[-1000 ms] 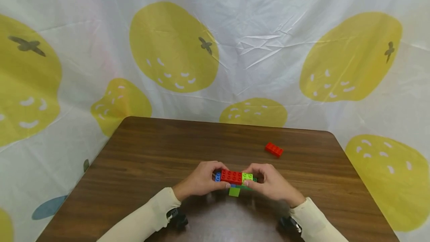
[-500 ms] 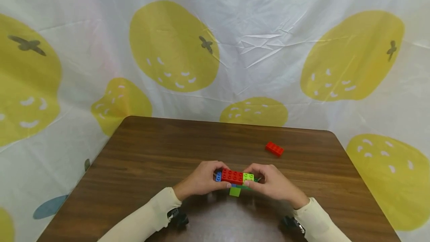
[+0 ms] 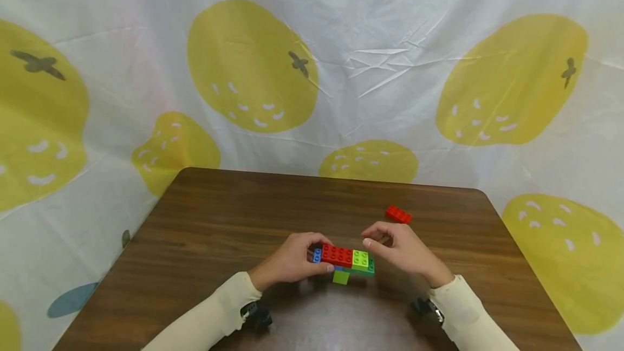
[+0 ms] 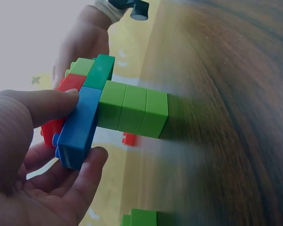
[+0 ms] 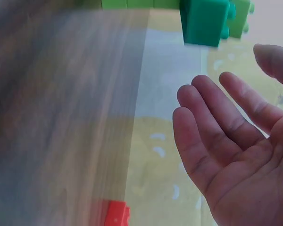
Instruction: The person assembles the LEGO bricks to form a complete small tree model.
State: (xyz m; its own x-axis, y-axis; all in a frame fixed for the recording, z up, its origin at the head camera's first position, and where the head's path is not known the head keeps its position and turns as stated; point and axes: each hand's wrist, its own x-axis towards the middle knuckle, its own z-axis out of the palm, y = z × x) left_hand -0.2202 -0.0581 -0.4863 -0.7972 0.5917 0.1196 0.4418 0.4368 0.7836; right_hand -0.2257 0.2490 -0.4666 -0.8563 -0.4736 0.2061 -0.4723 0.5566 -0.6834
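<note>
A built piece of toy bricks stands at the middle of the table. A long red brick (image 3: 337, 254) and a light green brick (image 3: 360, 258) top it. Under them lie a blue brick (image 4: 79, 125) and a dark green brick (image 4: 100, 71) end to end. Light green bricks (image 4: 134, 109) stacked below form a column, its lower end close to the tabletop. My left hand (image 3: 294, 258) grips the blue and red end, thumb on the near side and fingers on the far side. Fingers loosely bent, my right hand (image 3: 402, 248) hovers beside the other end, holding nothing.
A loose red brick (image 3: 398, 214) lies on the brown table (image 3: 253, 199), beyond my right hand. Another light green piece (image 4: 144, 217) shows at the bottom of the left wrist view. A curtain with yellow fruit print (image 3: 375, 107) hangs behind the table.
My right hand has let go of the light green and dark green end and moved slightly up and to the right. The left hand keeps its grip; the bricks stay in place.
</note>
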